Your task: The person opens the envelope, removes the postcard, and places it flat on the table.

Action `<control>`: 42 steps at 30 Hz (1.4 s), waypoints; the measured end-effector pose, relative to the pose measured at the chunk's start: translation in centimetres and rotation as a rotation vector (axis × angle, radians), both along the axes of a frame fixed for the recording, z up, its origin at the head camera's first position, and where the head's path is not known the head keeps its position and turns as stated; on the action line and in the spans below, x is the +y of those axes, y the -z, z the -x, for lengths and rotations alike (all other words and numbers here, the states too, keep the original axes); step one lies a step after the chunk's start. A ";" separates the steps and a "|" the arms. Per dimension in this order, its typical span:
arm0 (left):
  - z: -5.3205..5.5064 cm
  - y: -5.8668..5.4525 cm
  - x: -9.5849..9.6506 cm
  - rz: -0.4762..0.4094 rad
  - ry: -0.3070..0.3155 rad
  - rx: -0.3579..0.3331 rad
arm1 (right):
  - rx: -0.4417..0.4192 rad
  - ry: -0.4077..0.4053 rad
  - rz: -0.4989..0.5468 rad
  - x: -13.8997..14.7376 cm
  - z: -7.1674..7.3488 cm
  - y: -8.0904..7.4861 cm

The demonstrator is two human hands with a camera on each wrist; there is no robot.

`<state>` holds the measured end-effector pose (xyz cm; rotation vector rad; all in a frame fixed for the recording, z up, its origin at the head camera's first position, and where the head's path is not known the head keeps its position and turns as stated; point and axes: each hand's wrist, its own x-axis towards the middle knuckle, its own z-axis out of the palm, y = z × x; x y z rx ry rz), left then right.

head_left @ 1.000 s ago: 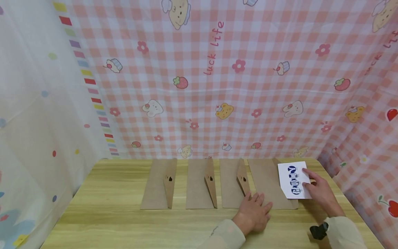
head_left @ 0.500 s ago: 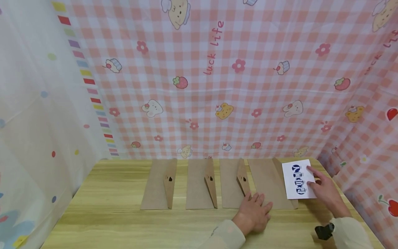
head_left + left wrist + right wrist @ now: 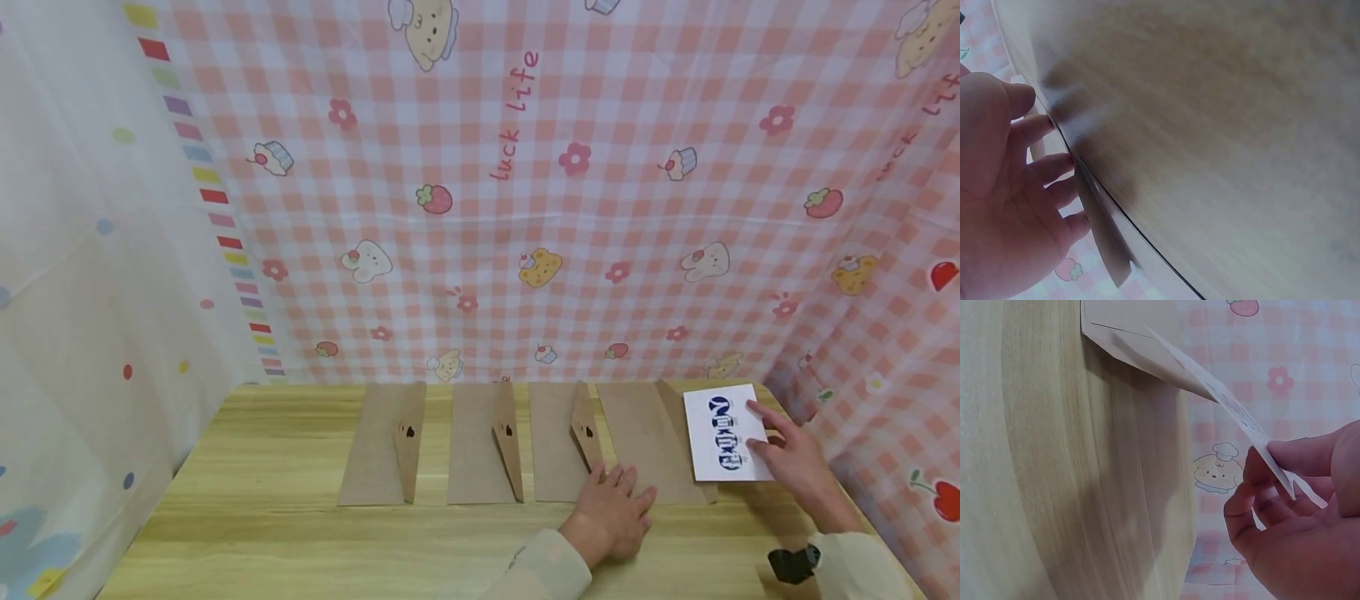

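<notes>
My right hand (image 3: pixel 797 468) pinches the right side of a white card (image 3: pixel 702 421) printed with dark blue figures. In the right wrist view the card (image 3: pixel 1235 412) slants up from the thumb and fingers, its far edge by the mouth of a kraft envelope. That rightmost brown envelope (image 3: pixel 637 429) has its flap unfolded to the right, and the card overlaps the flap in the head view. My left hand (image 3: pixel 611 510) lies palm down with fingers spread at the envelope's lower left. Its fingertips reach the neighbouring envelope (image 3: pixel 551 442).
Two more brown envelopes, the left one (image 3: pixel 375 450) and the middle one (image 3: pixel 476 450), lie in the same row with raised flaps bearing small black marks. The wooden table (image 3: pixel 300 542) meets a pink checked cloth (image 3: pixel 480 208) behind. A black device (image 3: pixel 793 565) sits at the right wrist.
The right hand has moved the card to the right, off the body of the rightmost envelope towards its flap side. The left hand has stayed in place.
</notes>
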<state>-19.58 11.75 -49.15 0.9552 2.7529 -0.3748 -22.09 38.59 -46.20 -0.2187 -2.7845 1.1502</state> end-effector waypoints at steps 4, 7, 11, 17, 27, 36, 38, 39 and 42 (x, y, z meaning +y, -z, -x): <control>0.0 0.1 0.0 0.000 -0.003 0.003 | -0.047 -0.004 0.033 0.1 -0.2 -0.3; 0.0 0.1 0.0 -0.002 -0.005 0.010 | -0.052 -0.010 0.043 0.1 -0.4 -0.4; -0.1 0.2 0.0 0.000 -0.006 0.017 | -0.041 -0.026 0.042 0.2 -0.7 -0.4; -0.2 0.2 0.1 0.003 -0.002 0.012 | -0.032 -0.055 -0.006 0.6 -1.3 -0.3; -0.2 0.1 0.0 0.013 -0.006 0.009 | -0.031 -0.076 0.030 0.9 -2.1 -0.2; -0.1 0.3 -0.1 0.000 -0.004 0.009 | -0.040 -0.076 0.044 0.7 -2.1 0.0; -0.1 0.4 -0.1 0.002 -0.004 0.012 | -0.065 -0.077 0.042 0.7 -2.1 -0.2; -0.1 0.3 -0.1 0.005 -0.002 0.015 | -0.080 -0.079 0.042 0.8 -2.1 -0.3; -0.1 0.2 -0.1 0.012 -0.002 0.019 | -0.137 -0.088 0.039 0.9 -2.2 -0.5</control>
